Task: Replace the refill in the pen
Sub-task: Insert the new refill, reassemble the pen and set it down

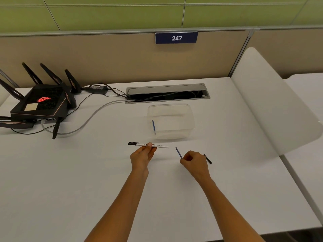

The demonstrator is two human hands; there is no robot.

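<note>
Left hand (142, 155), just left of frame centre, pinches the white pen (148, 145) mid-barrel between thumb and fingertips. Pen lies roughly horizontal above the table (70, 172), black end pointing frame left. Right hand (194, 162), right of centre, is curled narrow around a blue refill (178, 152); its free end points up-left toward the pen. A black piece (208, 159) lies just beside this hand. Second blue refill (153, 125) rests in the clear tub (174, 109) above.
</note>
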